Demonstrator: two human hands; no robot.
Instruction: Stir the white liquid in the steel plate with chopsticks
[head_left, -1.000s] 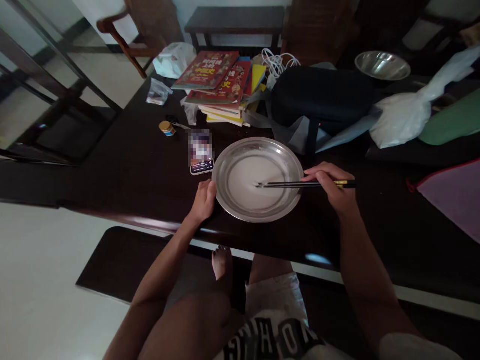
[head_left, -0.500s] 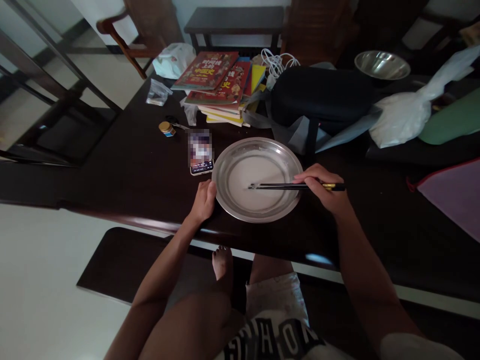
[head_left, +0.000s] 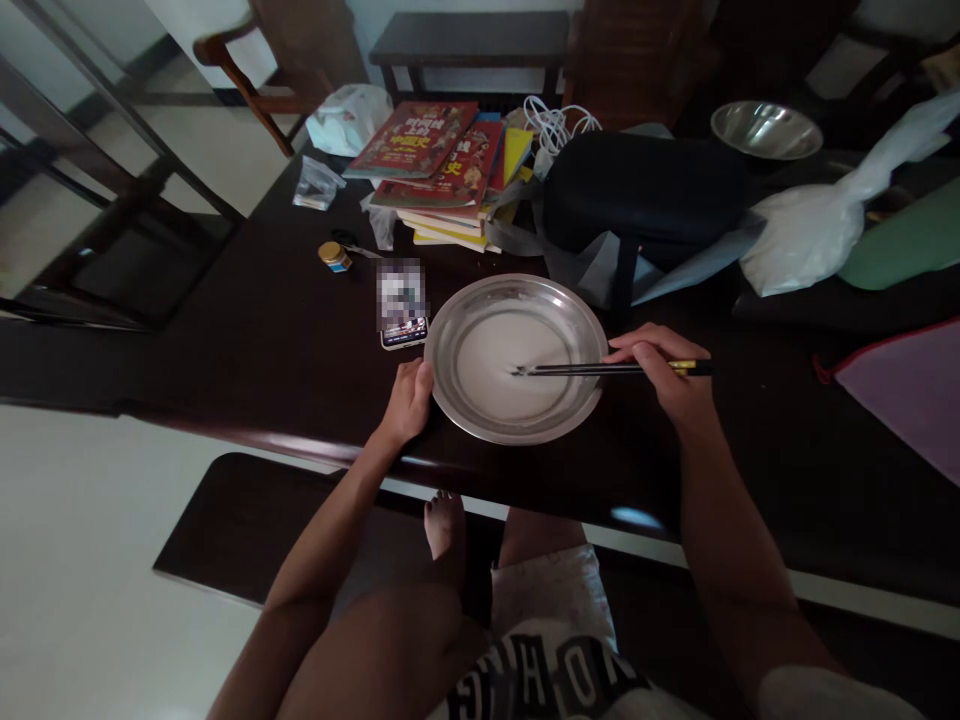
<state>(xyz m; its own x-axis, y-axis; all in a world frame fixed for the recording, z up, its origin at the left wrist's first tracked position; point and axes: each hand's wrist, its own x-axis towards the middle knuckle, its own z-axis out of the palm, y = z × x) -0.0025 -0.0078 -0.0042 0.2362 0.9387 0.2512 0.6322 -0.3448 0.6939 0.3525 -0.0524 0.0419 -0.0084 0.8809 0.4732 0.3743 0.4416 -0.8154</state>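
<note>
A wide steel basin [head_left: 517,432] stands on the dark table near its front edge. In it lies a whitish, milky liquid [head_left: 491,350]. My left hand [head_left: 411,398] grips the basin's left rim, thumb on top and the other fingers partly hidden. Black chopsticks [head_left: 592,370] with gold bands near their thick ends are held in my closed right hand [head_left: 667,372], just right of the basin. They reach nearly level over the right rim, their tips in the liquid near the middle. A lit phone [head_left: 403,310] lies behind the left hand, close to the basin.
Behind the basin are stacked books [head_left: 442,165], a black case [head_left: 645,190] and white cables [head_left: 559,125]. A small gold-lidded jar [head_left: 334,257] sits at left. Farther right are a tied plastic bag [head_left: 799,235], a second steel bowl [head_left: 766,132] and a purple cloth [head_left: 915,390].
My right hand has shifted to the right, drawing the chopstick tips a little rightward through the liquid. My left hand and the basin stay in place.
</note>
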